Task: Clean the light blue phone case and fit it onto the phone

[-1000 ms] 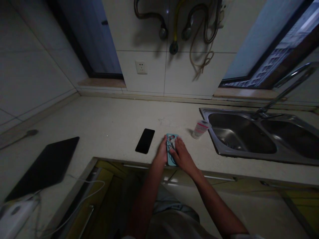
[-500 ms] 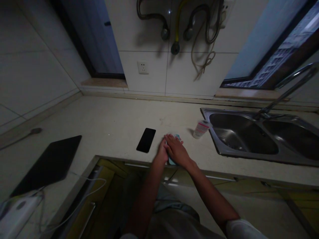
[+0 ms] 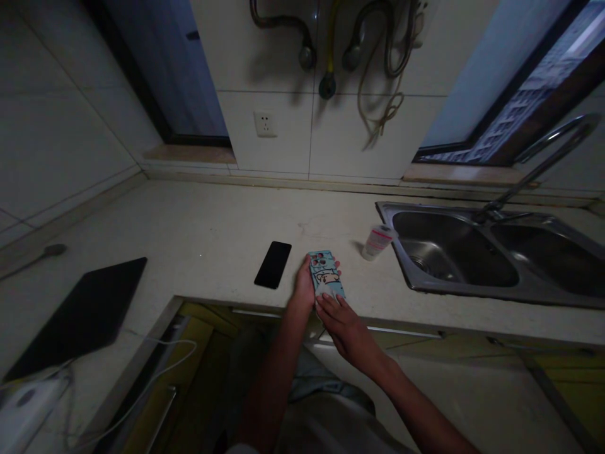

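Lifted since a second ago: phone case [image 3: 325,276], earlier pressed flat under both hands, now raised and tilted at the counter's front edge.

Left hand [image 3: 305,287] wraps the case's left side, fingers curled behind it; right hand [image 3: 347,325] has drawn back, fingertips [image 3: 326,299] touching the case's near end, otherwise loose. Black phone [image 3: 273,265] lies just left of the fingers, apart; small bottle [image 3: 377,242] beyond to the right, sink [image 3: 454,255] farther. Risk: one-sided grip over the counter [image 3: 198,227] edge; case may slip and drop floorward.
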`<state>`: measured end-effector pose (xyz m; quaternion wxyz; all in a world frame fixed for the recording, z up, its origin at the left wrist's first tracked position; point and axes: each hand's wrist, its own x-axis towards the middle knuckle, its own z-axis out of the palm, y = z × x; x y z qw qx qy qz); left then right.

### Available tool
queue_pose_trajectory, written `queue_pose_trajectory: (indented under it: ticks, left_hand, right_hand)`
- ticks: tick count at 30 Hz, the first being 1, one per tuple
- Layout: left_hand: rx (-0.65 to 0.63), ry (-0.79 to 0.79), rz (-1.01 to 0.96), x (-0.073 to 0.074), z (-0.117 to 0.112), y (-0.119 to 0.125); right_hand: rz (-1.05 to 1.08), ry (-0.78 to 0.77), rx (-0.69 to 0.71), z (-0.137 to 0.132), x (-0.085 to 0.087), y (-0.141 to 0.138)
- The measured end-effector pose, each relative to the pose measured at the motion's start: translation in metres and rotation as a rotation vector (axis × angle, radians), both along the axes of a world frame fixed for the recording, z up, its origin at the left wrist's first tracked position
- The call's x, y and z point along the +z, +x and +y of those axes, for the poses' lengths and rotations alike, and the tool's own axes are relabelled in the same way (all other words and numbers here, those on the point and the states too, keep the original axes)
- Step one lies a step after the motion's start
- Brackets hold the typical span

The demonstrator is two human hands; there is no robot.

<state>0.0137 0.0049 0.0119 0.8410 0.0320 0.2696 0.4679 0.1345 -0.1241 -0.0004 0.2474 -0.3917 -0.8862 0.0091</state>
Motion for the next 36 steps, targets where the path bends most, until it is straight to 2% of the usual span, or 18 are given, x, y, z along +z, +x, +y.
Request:
queue_pose_trajectory:
  ticks: [6,10,13,19,24,30,33,36]
  left_hand:
    - [-0.024,0.022,-0.014,0.003,-0.003,-0.001]
    - [-0.064,0.013,0.011,0.004,-0.005,0.0]
    - [-0.073,0.011,0.019,0.008,-0.006,0.001]
    - [-0.037,0.025,0.041,0.014,-0.01,0.0]
    - [-0.017,0.029,0.078,0.006,-0.008,0.003]
    - [0.069,0.155,0.196,-0.009,-0.012,0.009]
    - [0.058,0.227,0.22,-0.01,-0.016,0.01]
    - [0.052,0.231,0.226,-0.01,-0.016,0.01]
  right_hand:
    - [0.174,0.136,0.019,0.011,-0.008,0.024]
    - [0.309,0.113,0.011,0.018,-0.002,0.032]
    - [0.412,0.057,0.006,0.019,0.003,0.035]
    - [0.717,-0.162,-0.138,0.014,0.004,0.032]
    - [0.934,-0.343,-0.27,0.016,0.009,0.022]
    - [0.993,-0.357,-0.358,0.046,0.01,0.021]
    - [1.053,-0.335,-0.398,0.068,0.011,0.021]
    - [1.154,-0.328,-0.405,0.091,0.014,0.021]
